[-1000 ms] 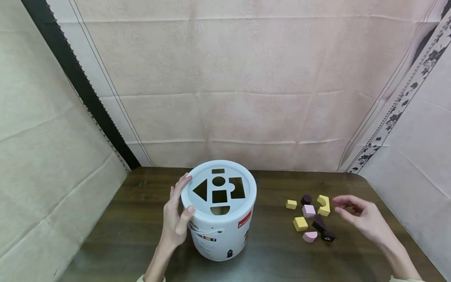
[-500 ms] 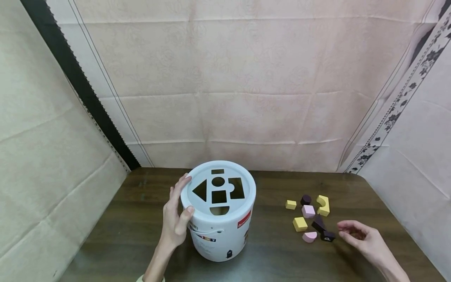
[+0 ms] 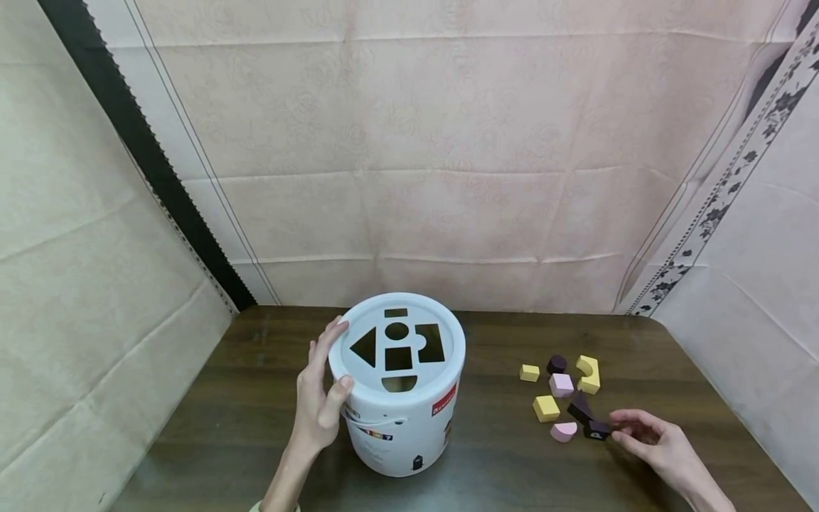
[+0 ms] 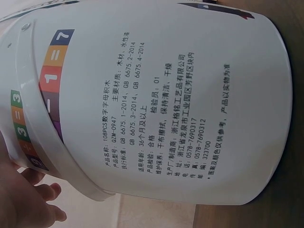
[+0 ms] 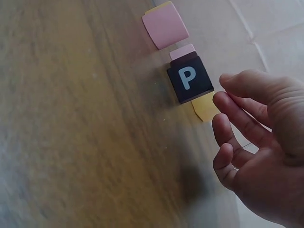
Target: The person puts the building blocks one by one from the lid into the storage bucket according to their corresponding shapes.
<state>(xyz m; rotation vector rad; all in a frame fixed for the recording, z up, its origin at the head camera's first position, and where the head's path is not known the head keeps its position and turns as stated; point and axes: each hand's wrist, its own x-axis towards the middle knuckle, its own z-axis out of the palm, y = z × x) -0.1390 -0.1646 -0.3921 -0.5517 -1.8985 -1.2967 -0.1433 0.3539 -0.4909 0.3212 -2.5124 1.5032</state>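
A white bucket [image 3: 402, 434] stands on the table, its light-blue lid [image 3: 367, 380] cut with holes of several shapes. My left hand [image 3: 318, 398] holds it by the left side, thumb and fingers spread around the lid's rim. My right hand [image 3: 659, 444] is low at the right, fingers bent and thumb apart, with nothing between them. Its fingertips are right beside a dark block [image 3: 596, 429], which bears a white letter P in the right wrist view. Touching that block is another dark block [image 3: 579, 407]. A pink half-round block [image 3: 564, 432] lies to their left.
Farther back are a yellow notched block [image 3: 589, 375], a pink block [image 3: 561, 385], a dark round block [image 3: 557, 364] and a small yellow block [image 3: 529, 372]. A larger yellow block [image 3: 546, 408] lies nearer the bucket. Cloth-covered walls [image 3: 409, 213] enclose the table [image 3: 275, 370].
My right hand has come down toward me from beside the yellow notched block, then moved left to the dark P block. The left hand keeps its hold on the bucket.
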